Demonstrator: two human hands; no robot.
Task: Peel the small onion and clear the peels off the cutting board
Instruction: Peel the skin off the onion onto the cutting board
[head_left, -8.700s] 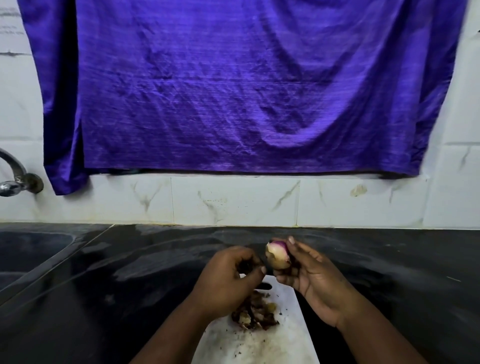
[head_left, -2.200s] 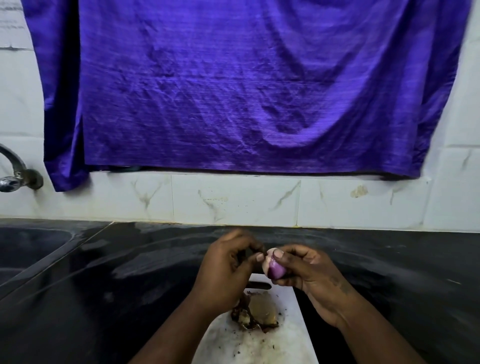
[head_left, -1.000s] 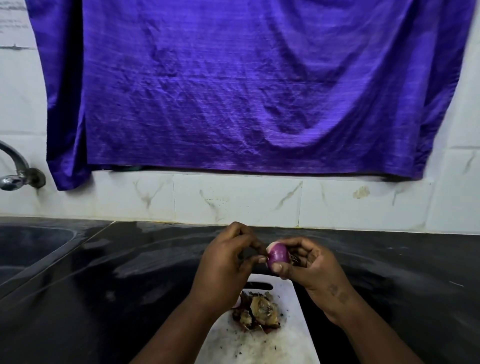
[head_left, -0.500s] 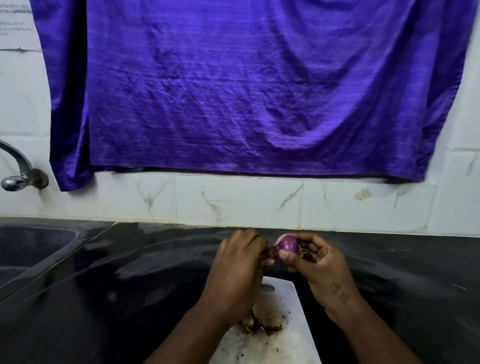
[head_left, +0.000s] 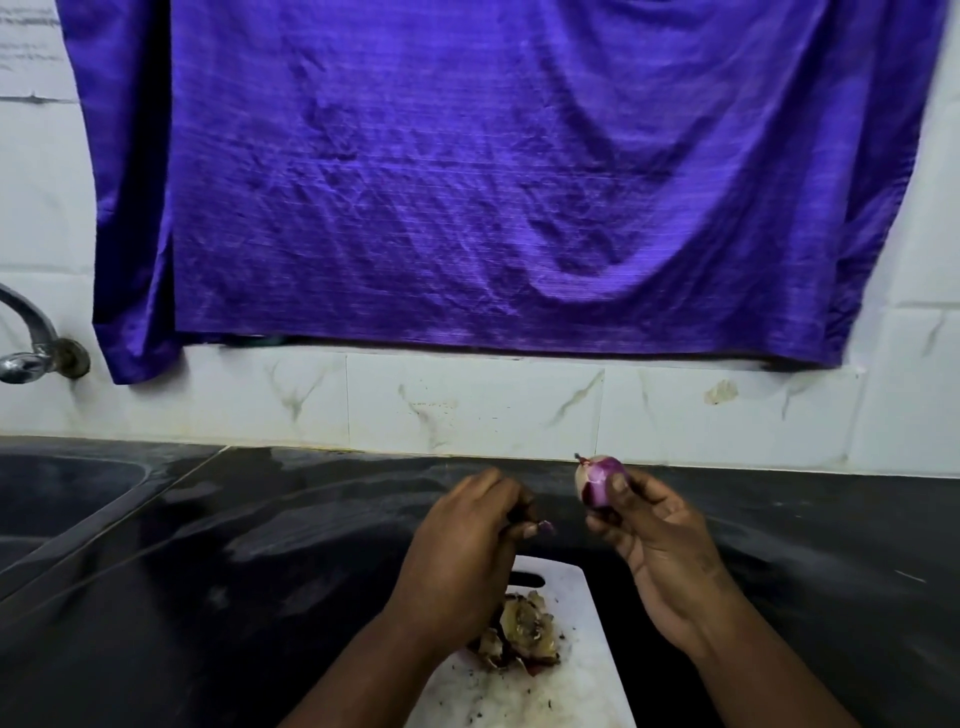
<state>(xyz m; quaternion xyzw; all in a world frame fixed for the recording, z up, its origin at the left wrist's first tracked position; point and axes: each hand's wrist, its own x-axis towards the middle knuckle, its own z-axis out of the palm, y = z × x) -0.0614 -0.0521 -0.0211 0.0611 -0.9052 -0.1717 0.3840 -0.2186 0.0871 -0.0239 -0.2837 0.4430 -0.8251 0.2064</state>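
1. Above the far end of the cutting board (head_left: 582, 675), at right: small onion (head_left: 600, 480), egg-shaped, glossy purple skin with a pale, matt patch down its left side.
2. Onion orientation: long axis near upright, leaning slightly left; pointed tip with a dry dark wisp aimed up and left toward the tiled wall (head_left: 467, 410).
3. Right hand (head_left: 660, 551): curled round the onion's lower half, thumb laid across the front, fingers behind; onion clear of the board and counter.
4. Left hand (head_left: 462, 551): just beside the onion but apart from it, fingers curled, pinching a tiny purple peel scrap (head_left: 545, 527) at the fingertips.
5. Cutting board: white, smooth plastic, rounded far corners, dark slot handle at the far end; surface speckled with dark crumbs; left portion hidden under the left forearm.
6. Peels (head_left: 524, 639): crumpled brown, papery heap on the board's middle, partly under the left wrist.
7. Countertop (head_left: 260, 571): black polished stone, streaked with pale smears; open surface on both sides of the board and beyond it to the wall.
8. Far left: recessed dark sink (head_left: 52, 499) with a raised rim, metal tap (head_left: 31, 343) above.
9. On the wall: purple cloth (head_left: 467, 182), creased, with a slight sheen, hem hanging well above the counter.
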